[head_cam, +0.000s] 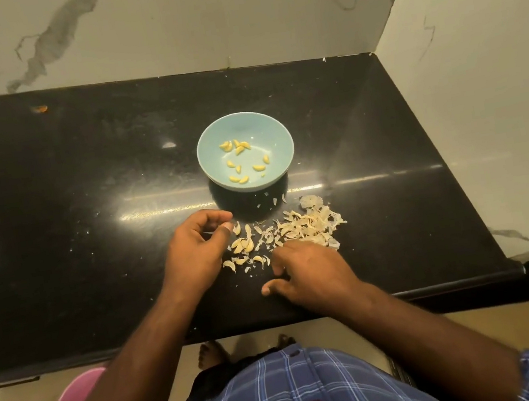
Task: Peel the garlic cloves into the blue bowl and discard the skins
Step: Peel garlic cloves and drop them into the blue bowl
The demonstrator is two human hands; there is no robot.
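Both hands (194, 246) at garlic cloves (242, 243) — skins (308, 224) beside (heaped).

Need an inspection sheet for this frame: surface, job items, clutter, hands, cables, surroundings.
Surface: black countertop, glossy, flecked with skin bits.
Job's things: blue bowl holds about a dozen peeled cloves; unpeeled cloves lie between the hands; skins pile right of them, not yet discarded.
Clutter: small orange scrap at far left.
Hands: left hand with fingers curled, thumb and fingertip meeting, contents unclear; right hand rests on the counter at the skins' edge.
Cables: nothing seen.
Surroundings: marble walls; pink bin on the floor.
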